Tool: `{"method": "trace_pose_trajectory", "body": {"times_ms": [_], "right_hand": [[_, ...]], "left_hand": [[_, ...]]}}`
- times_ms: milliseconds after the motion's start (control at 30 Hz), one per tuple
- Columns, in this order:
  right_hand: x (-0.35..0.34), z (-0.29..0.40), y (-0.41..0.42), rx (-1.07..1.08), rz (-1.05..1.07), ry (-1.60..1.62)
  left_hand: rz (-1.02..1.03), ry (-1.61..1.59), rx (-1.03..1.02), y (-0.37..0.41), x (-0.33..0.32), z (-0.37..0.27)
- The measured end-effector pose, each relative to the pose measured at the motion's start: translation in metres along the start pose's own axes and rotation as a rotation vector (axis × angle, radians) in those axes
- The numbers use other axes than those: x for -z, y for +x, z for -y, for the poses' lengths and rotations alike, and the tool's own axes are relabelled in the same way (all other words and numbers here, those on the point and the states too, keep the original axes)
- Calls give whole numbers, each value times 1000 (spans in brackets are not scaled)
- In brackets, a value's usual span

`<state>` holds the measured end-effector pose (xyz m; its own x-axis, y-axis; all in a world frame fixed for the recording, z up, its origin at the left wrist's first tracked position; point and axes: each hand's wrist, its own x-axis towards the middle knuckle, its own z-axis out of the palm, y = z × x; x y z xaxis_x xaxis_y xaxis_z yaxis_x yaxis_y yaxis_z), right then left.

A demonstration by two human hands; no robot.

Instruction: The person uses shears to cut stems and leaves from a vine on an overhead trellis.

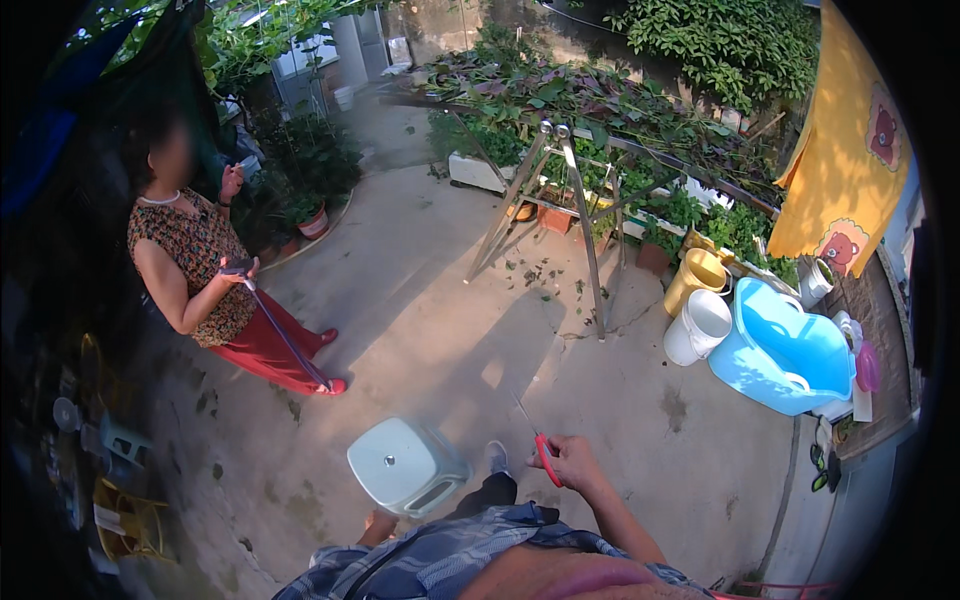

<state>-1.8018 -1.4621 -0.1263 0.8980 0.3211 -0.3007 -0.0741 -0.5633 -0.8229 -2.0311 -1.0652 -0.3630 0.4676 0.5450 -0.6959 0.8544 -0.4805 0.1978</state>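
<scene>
My right hand [571, 463] grips a pair of scissors [550, 459] by its red handle, the thin blades pointing away from me. At my left side is a pale blue-green plastic stool [394, 459], its square seat with a small central hole facing up. My left hand [381, 523] is at the stool's near edge and appears to hold it; the fingers are mostly hidden by the stool. One of my shoes [496, 458] shows on the concrete floor between the stool and the scissors.
A person [196, 247] stands at left holding a dark object with a long thin shaft. Ahead, a metal trestle [574, 217] supports a rack of cut leafy vines [585, 101]. Buckets [699, 328] and a blue plastic tub [795, 345] stand right, below a hanging yellow cloth [844, 165].
</scene>
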Motion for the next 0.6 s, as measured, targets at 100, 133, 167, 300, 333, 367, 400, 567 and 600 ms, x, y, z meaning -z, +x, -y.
{"method": "trace_pose_trajectory", "body": {"times_ms": [100,133,167,300,333,367,400,567,600], "right_hand": [[15,33,50,-81,82,21],[18,19,72,-22,47,-45],[15,2,93,35,36,-117],[39,15,174,-79,79,-191],[43,21,193,-104,76,-202],[47,31,213,-102,68,-185],[51,43,235,-97,61,-163],[49,75,341,-2,95,-191],[45,77,362,18,116,-191]], "left_hand": [[-108,181,-215,75,-29,9],[-70,191,-200,92,-15,-21],[-33,186,-173,104,-5,-43],[68,186,-102,148,49,-139],[75,147,-94,169,63,-160],[86,62,-76,184,74,-178],[114,-153,-30,204,84,-193],[39,-325,-35,293,122,-260],[25,-412,-1,287,133,-274]]}}
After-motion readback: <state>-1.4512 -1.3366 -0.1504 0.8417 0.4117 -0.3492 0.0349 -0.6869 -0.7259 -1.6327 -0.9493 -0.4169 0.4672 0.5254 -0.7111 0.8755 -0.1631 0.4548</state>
